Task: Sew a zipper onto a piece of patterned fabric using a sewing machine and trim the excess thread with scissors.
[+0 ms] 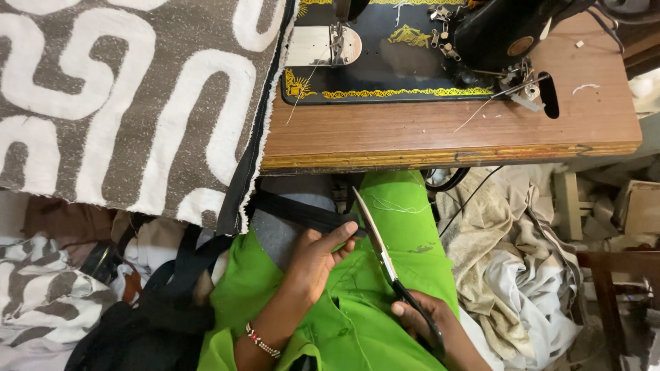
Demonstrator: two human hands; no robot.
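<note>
Head view: two hands work scissors (385,254) on a black strap (302,211).
Left hand (313,264) pinches the strap's end; right hand (426,323), just beside it, grips the scissor handles, blades pointing toward the desk (440,130).

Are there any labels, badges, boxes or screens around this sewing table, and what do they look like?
Round badge: on the black sewing machine body, upper right; small gold oval, lettering too small to tell.
Gold decals: along the machine's black base; yellow scrollwork border and floral corner motifs.
Cardboard box: on the floor at far right; plain tan, partly cut off.
No screens or signs in view.
</note>
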